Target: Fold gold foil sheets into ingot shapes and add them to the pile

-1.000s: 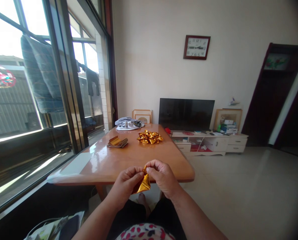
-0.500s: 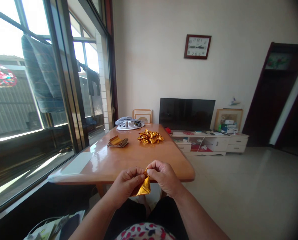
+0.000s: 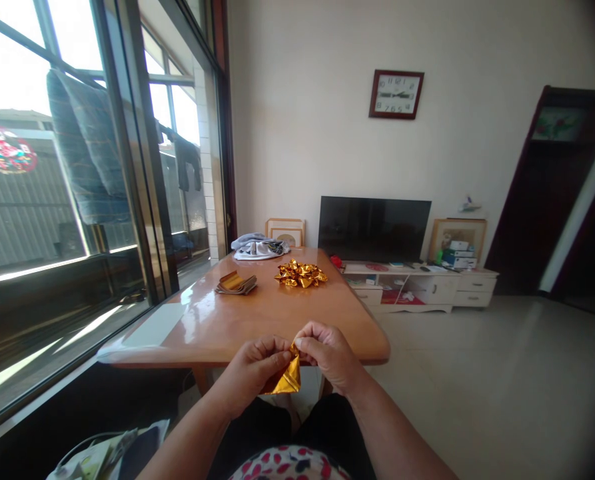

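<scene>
I hold a folded piece of gold foil (image 3: 289,377) just off the near edge of the tabletop (image 3: 277,319), above my lap (image 3: 317,427). The fingers of my left hand (image 3: 252,370) are clamped on its left side, thumb lying along the upper part. The fingers of my right hand (image 3: 327,352) are pinched together on the narrow top, close beside my left thumb. Below my grip the foil widens into a flared, slanting flap; my left hand hides part of it.

Compared with a second ago, the flap hangs a little lower and shows a broader face, and less of the narrow tip stands out above my thumbs. My right hand has shifted slightly to the right, while both grips remain on the same piece. My legs are closer together than they were, so less of my foot (image 3: 286,402) shows between them.

Farther up the tabletop nothing has changed places: the heap of crumpled gold pieces (image 3: 301,274) lies right of the stack of sheets (image 3: 236,284), well apart from my hands, and the bundled cloth (image 3: 260,248) rests at the far end.
</scene>
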Demonstrator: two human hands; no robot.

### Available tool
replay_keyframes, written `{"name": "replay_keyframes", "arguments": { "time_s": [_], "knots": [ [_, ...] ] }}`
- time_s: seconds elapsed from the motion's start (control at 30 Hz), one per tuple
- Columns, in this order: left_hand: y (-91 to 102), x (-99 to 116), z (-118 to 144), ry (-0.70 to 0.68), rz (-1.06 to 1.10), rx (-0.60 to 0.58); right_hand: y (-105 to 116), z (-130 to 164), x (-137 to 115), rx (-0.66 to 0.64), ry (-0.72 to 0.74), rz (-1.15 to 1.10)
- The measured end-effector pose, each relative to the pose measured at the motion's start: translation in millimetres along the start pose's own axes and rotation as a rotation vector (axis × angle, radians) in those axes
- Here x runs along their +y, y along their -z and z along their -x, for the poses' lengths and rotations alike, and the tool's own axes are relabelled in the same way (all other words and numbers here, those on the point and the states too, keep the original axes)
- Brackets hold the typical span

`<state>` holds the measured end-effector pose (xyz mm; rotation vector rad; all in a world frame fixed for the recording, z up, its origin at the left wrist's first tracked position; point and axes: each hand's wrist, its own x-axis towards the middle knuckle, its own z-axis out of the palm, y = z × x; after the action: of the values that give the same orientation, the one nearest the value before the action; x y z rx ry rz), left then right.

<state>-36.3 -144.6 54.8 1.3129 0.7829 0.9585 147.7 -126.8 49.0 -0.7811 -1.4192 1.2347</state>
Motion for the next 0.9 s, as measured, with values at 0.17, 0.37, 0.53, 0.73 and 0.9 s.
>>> {"name": "replay_keyframes", "arguments": {
  "time_s": [0.17,0.37,0.53,0.73,0.9],
  "knots": [
    [-2.0,-3.3,-1.7,-0.025,0.069,0.018,-1.4,1.1,-3.0,0.005,-0.014,0.0],
    [-2.3,-3.9,-2.7,-0.055,0.016,0.046,0.7,1.7,2.6,-0.014,0.022,0.054],
    [-0.9,-4.8,-3.2,-0.063,0.0,0.002,0.5,1.3,4.4,-0.006,0.022,0.024],
    [3.3,-8.4,-6.6,-0.085,-0.078,0.01,-0.6,2.0,5.1,-0.008,0.027,0.021],
    [5.3,-12.6,-8.0,-0.088,-0.053,0.031,-1.3,2.3,7.2,-0.022,0.027,0.009]
  ]
}}
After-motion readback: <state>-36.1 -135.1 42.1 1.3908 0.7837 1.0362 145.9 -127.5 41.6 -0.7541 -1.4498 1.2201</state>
